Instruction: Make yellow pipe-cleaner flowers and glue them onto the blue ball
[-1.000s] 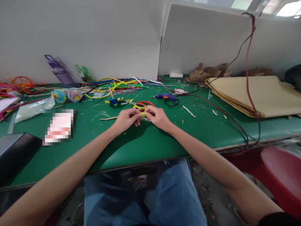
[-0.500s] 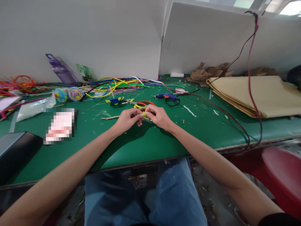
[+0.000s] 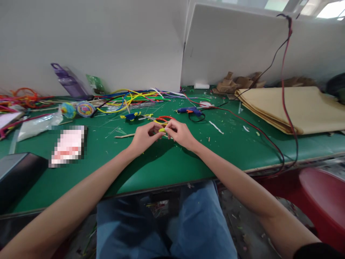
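Note:
My left hand (image 3: 145, 137) and my right hand (image 3: 180, 134) meet low over the green tabletop (image 3: 167, 167). Between their fingertips they pinch a short yellow pipe cleaner piece (image 3: 162, 130), both hands closed on it; the fingers cover part of it. Right behind them lie scissors (image 3: 165, 118) with orange handles, partly hidden. A thin wooden stick (image 3: 123, 136) pokes out past my left hand. Behind that hand rests a small blue-and-yellow craft piece (image 3: 131, 116). A blue glue gun (image 3: 191, 110) lies beyond my right hand.
Loose coloured pipe cleaners (image 3: 134, 96) run along the wall near a purple bottle (image 3: 70, 84). Brown paper sheets (image 3: 291, 111) lie to the right, crossed by a hanging red-and-black cable (image 3: 283, 86). A black box (image 3: 24, 176) stands left; a red stool (image 3: 323, 194) stands right.
The yellow piece has turned so more of its length shows between my fingertips. Both hands stay closed on it in nearly the same place. The view has shifted slightly.

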Tool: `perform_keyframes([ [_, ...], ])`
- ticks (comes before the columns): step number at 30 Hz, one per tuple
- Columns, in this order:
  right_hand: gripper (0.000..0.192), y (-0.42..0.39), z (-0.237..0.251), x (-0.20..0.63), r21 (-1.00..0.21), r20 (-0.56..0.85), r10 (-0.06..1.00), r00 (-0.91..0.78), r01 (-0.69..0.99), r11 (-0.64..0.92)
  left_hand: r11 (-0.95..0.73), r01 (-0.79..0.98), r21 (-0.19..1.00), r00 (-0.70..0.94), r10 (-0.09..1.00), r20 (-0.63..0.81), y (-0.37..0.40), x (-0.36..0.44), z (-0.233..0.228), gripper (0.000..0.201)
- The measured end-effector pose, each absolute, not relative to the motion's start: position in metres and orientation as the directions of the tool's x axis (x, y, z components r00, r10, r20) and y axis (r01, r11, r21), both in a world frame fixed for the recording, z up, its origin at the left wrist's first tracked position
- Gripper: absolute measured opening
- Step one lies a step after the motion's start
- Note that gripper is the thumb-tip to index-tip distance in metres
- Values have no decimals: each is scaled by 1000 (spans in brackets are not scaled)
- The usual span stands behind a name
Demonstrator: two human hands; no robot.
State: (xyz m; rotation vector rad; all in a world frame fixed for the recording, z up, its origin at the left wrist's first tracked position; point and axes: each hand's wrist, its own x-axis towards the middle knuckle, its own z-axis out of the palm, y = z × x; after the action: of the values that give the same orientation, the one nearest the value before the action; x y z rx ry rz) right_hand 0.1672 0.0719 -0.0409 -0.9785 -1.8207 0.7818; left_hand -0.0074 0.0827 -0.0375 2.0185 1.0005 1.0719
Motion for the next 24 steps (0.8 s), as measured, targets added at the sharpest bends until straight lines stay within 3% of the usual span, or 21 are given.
perform_keyframes([
  [5,14,75,-42,168,-868,350,874,-337,236,438,-636,485,600,341,769,540,83,-10,-42,16],
  [9,14,77,-41,171,-906,303,871,-387,168,390,-682,499,535,342,722,601,82,-11,-42,15],
  [14,11,74,-39,171,-854,374,839,-395,205,478,-683,500,532,363,723,588,82,-10,-39,15],
  [20,10,72,-42,169,-686,524,755,-395,330,649,-653,459,603,341,756,559,81,-8,-40,15],
  [24,11,72,-43,169,-622,549,729,-409,383,683,-676,461,575,348,734,583,80,-9,-41,14],
])
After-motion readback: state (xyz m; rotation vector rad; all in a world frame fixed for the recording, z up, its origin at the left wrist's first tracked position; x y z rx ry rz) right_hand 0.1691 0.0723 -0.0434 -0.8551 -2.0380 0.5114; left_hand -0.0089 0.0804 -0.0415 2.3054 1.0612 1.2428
